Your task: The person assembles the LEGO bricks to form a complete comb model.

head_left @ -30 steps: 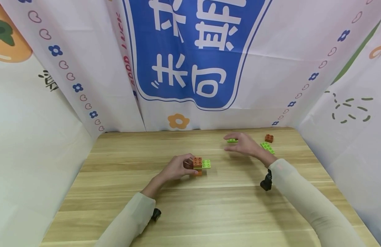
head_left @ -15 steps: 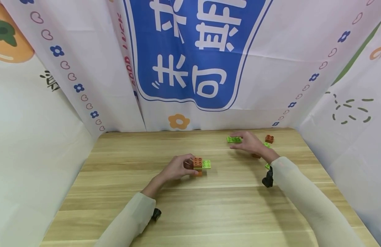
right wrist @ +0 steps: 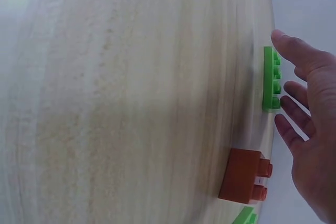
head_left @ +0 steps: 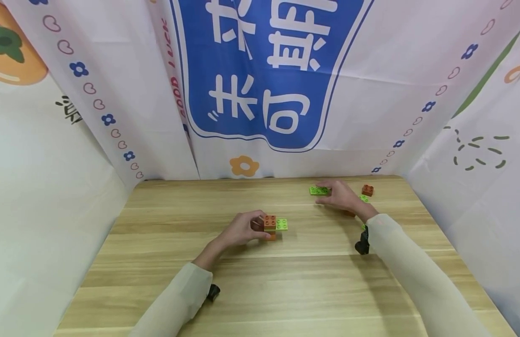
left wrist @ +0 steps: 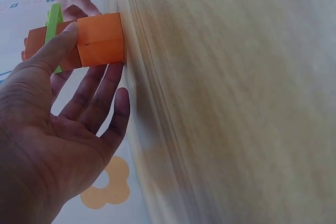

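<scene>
My left hand (head_left: 241,228) grips a small stack of building bricks between thumb and fingers. The stack has an orange brick (left wrist: 102,39) at its base, a reddish-brown brick (head_left: 270,220) on top, and a bright green plate (head_left: 282,224) sandwiched in it that juts out to the right. At the back right, my right hand (head_left: 340,194) hovers by a loose green plate (head_left: 318,190) with studs up. In the right wrist view its thumb and fingers (right wrist: 296,95) are spread around that plate, with a gap showing between thumb and fingers.
A reddish-brown brick (head_left: 367,190) lies at the back right corner of the wooden table (head_left: 285,290). Another brown brick (right wrist: 241,177) and further green plates (head_left: 364,199) are partly hidden by my right hand and wrist. A printed cloth (head_left: 352,140) hangs along the back edge.
My right hand has shifted a little to the right, uncovering more of the loose green plate. The left hand and its brick stack have stayed in place.
</scene>
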Motion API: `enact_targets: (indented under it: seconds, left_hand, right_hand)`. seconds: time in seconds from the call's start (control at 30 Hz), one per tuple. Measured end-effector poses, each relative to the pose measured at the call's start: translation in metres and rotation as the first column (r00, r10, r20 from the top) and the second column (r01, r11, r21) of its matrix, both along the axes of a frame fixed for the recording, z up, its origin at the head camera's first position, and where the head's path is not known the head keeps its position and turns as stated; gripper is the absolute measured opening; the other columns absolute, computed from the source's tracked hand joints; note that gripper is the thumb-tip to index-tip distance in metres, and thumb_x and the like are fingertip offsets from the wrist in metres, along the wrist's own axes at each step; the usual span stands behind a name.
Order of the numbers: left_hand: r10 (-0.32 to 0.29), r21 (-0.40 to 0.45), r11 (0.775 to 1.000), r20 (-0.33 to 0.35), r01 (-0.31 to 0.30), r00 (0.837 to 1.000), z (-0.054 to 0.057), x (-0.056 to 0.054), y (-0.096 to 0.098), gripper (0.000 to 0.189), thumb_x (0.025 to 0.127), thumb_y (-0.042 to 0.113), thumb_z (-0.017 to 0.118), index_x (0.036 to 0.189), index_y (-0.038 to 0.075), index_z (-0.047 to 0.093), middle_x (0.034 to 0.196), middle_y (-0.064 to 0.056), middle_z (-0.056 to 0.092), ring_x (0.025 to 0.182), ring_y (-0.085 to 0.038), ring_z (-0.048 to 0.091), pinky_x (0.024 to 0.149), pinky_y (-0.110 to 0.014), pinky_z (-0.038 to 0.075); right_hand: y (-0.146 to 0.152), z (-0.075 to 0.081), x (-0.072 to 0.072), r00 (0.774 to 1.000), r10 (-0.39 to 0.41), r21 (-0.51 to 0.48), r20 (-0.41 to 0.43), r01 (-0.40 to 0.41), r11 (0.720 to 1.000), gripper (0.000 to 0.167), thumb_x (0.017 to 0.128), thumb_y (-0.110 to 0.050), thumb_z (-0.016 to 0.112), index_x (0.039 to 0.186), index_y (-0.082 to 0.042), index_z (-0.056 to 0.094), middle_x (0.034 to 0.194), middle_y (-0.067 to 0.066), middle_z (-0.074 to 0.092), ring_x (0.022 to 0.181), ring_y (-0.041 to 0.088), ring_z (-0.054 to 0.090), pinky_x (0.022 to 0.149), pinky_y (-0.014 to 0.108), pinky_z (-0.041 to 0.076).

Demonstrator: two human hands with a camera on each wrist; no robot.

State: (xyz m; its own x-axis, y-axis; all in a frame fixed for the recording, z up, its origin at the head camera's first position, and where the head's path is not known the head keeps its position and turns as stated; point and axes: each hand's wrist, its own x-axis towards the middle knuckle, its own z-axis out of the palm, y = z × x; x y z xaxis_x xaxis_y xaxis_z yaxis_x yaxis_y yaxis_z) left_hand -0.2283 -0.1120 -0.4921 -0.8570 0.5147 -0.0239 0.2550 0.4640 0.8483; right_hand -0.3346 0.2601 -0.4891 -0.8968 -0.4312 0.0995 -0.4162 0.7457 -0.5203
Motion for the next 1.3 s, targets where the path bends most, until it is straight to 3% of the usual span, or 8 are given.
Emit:
enact_targets:
  seconds: [0.43, 1.3]
  left_hand:
    - [0.005, -0.013, 1.0, -0.001, -0.005, 1.0, -0.002, 0.0, 0.001, 0.034, 0.089, 0.019, 0.089, 0.118, 0.016, 0.071, 0.109, 0.0, 0.075, 0.097, -0.015, 0.071, 0.087, -0.035, 0.061]
    - [-0.011, -0.001, 1.0, -0.01, 0.011, 1.0, -0.002, -0.002, 0.005, 0.036, 0.088, 0.019, 0.089, 0.119, 0.014, 0.071, 0.108, -0.003, 0.075, 0.097, -0.016, 0.072, 0.086, -0.035, 0.062]
  right_hand:
    - [-0.004, -0.008, -0.006, 0.999, -0.02, -0.018, 0.025, 0.02, 1.0, 0.062, 0.088, -0.02, 0.089, 0.14, 0.003, 0.064, 0.144, 0.025, 0.063, 0.136, 0.045, 0.056, 0.114, 0.061, 0.044]
    - [-0.001, -0.014, -0.004, 1.0, 0.003, -0.01, -0.031, -0.004, 1.0, 0.039, 0.089, -0.006, 0.086, 0.125, 0.002, 0.074, 0.127, 0.022, 0.073, 0.123, 0.041, 0.066, 0.107, 0.057, 0.052]
